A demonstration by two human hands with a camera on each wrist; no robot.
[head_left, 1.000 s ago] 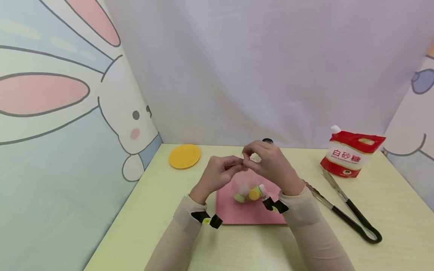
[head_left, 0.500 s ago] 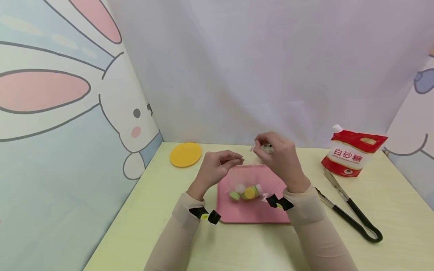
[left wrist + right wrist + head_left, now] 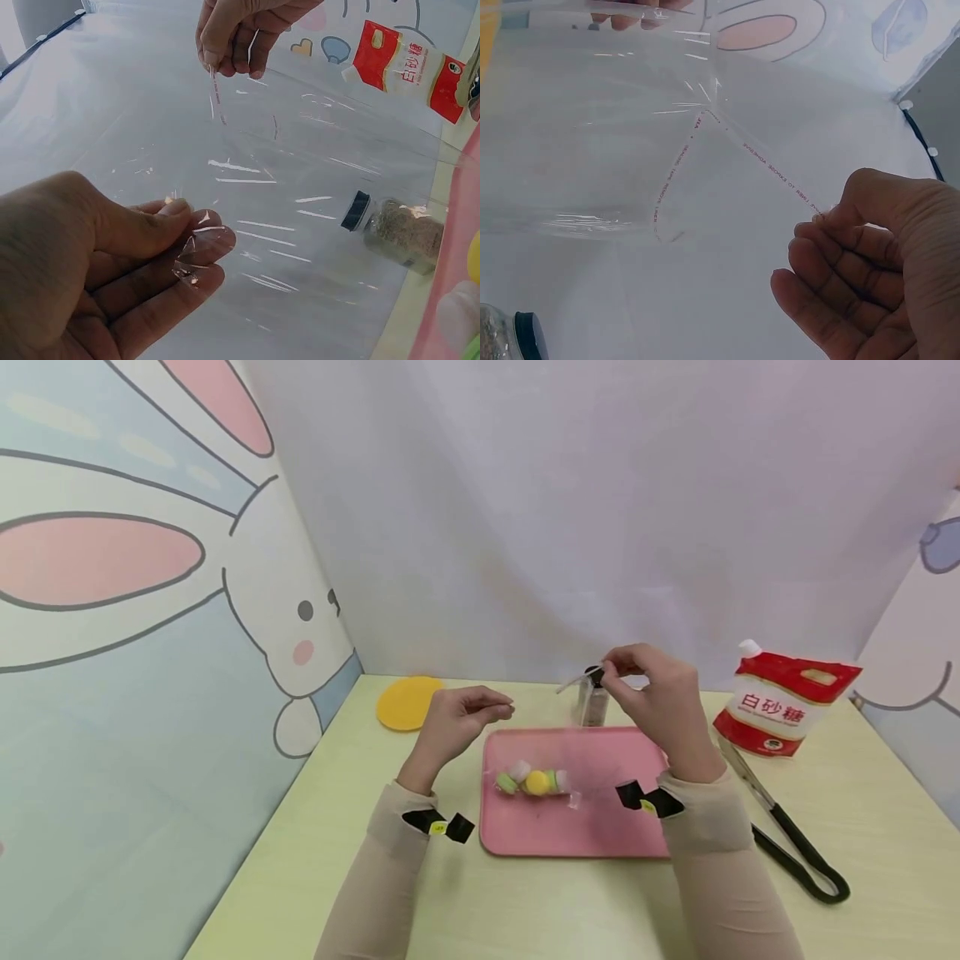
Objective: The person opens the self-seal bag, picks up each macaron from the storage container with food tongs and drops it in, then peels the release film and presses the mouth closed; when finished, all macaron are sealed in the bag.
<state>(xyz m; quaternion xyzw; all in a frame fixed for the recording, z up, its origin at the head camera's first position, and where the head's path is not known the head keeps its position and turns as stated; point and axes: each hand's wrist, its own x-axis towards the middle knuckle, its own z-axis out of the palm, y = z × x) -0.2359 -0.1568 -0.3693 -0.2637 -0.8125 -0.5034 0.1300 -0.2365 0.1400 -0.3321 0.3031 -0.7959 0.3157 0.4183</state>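
Observation:
A clear plastic bag (image 3: 592, 150) hangs over the pink tray (image 3: 600, 841), with green, yellow and white macarons (image 3: 537, 782) showing at its bottom. My left hand (image 3: 459, 727) pinches the bag's edge between thumb and fingers; crumpled film catches light at the fingertips in the left wrist view. Over the back right of the tray, my right hand (image 3: 663, 714) pinches the end of a thin liner strip (image 3: 772, 172) with red print. The strip runs from the bag's mouth to my right thumb and forefinger, partly peeled off, while part of it still follows the film.
A dark-capped bottle (image 3: 593, 706) stands behind the tray. To the back right is a red and white sugar pouch (image 3: 780, 703), with black-handled tongs (image 3: 804, 843) lying in front of it. A yellow disc (image 3: 405, 703) lies at the back left.
My right hand has moved right and up, away from my left, pulling the liner strip along. My left hand has shifted a little left with the bag, and the macarons went left too.

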